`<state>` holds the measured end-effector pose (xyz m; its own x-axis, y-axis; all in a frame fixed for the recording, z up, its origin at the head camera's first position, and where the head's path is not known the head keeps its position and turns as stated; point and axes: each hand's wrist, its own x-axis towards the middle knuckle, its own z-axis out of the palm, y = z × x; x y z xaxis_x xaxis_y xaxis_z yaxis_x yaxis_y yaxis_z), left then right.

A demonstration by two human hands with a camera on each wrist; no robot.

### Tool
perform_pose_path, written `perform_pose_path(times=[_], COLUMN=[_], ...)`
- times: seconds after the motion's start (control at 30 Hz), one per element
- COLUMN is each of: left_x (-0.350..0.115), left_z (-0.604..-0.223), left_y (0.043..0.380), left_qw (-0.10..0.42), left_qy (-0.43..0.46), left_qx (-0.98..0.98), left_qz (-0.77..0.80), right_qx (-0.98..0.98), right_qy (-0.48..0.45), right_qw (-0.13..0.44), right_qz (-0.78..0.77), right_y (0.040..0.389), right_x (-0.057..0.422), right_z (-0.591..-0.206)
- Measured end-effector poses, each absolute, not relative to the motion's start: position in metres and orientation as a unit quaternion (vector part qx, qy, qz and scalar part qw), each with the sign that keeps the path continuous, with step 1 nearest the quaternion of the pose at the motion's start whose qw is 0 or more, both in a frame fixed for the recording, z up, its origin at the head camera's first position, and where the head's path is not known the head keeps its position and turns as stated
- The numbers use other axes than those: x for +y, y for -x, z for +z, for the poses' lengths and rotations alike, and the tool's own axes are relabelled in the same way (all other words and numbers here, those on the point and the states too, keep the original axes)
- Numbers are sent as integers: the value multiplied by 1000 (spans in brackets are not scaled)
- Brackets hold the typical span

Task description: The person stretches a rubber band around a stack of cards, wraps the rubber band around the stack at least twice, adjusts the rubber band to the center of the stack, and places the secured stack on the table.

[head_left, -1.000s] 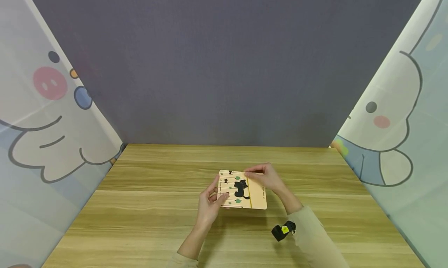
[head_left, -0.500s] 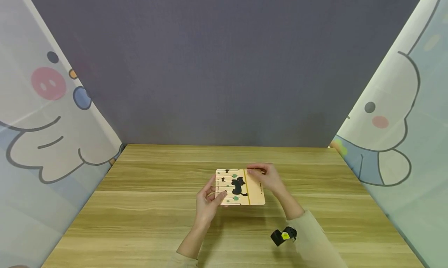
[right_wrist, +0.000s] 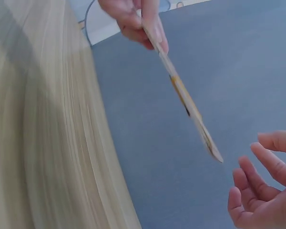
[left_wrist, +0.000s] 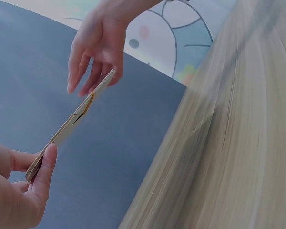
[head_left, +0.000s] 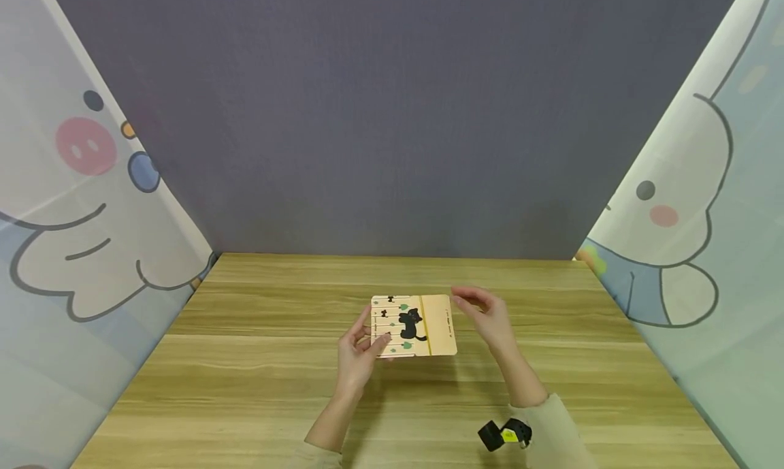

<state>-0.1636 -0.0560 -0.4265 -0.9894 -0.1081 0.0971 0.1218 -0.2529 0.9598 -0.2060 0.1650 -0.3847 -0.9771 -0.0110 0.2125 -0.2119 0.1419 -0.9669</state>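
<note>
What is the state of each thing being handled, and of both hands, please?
Notebook: looks closed, held above the table.
Yellow band: in place across the notebook.
Left hand: grips the notebook at one end.
Right hand: holds nothing, apart from the notebook.

Bench (head_left: 245, 394): yellow-brown wood grain with lengthwise streaks; its far edge meets the back panel;
Back panel (head_left: 392, 115): plain dark grey-blue, upright, widening toward the top;
Left sheet (head_left: 55, 360): pale, printed with a dark-outlined white cartoon figure (head_left: 122, 251); pink snout (head_left: 86, 146), dark oval eye (head_left: 94, 101), blue oval (head_left: 144, 171) near the panel;
Right sheet (head_left: 741, 285): pale blue-green, printed with another white figure (head_left: 686, 156); grey eye (head_left: 646, 190), pink cheek (head_left: 664, 216), blue clothing (head_left: 643, 295).
</note>
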Motion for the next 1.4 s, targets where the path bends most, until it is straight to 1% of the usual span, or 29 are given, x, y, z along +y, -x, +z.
perform_pose_path(times=[0.17, 0.2, 0.23, 0.37, 0.43, 0.57, 0.63, 0.67, 0.7, 0.77, 0.87, 0.97, 1.07, 1.23, 1.4], left_x=[-58, -58, -59, -60, -60, -61, -61, -61, -62, -62, -62, -62, -63, -64, -64], left_z=[-429, -430, -431, -434, -433, -427, -426, -426, -437, -438, -436, -423, -421, -420, -419], left_y=[166, 167, 167, 169, 169, 169, 170, 170, 176, 176, 176, 170, 171, 171, 171], left_qw=[80, 85, 90, 113, 115, 93, 87, 89, 100, 110, 115, 95, 83, 75, 73], left_qy=[5, 10, 14, 35, 34, 10, 3, 4, 26, 35, 38, 7, -5, -10, -11], left_qx=[-606, -607, -608, -611, -610, -599, -593, -591, -583, -584, -585, -593, -591, -590, -587], left_qz=[-791, -790, -789, -783, -783, -795, -800, -802, -806, -803, -802, -800, -803, -804, -807], right_qx=[-727, -708, -701, -688, -692, -666, -649, -646, -640, -636, -643, -654, -654, -653, -646], right_qy=[-59, -78, -78, -65, -55, -61, -61, -41, -29, -28, -59, -69, -36, 11, 33], right_qw=[91, 94, 94, 82, 74, 57, 49, 41, 35, 19, -5, -30, -60, -107, -123], right_qz=[678, 696, 703, 718, 716, 742, 757, 761, 767, 771, 764, 753, 753, 750, 752], right_y=[191, 197, 194, 182, 174, 195, 203, 203, 201, 193, 178, 159, 147, 146, 150], right_x=[165, 168, 167, 163, 161, 173, 177, 176, 174, 170, 164, 154, 144, 137, 132], right_z=[-391, -406, -408, -416, -419, -487, -515, -521, -523, -517, -497, -464, -436, -424, -426])
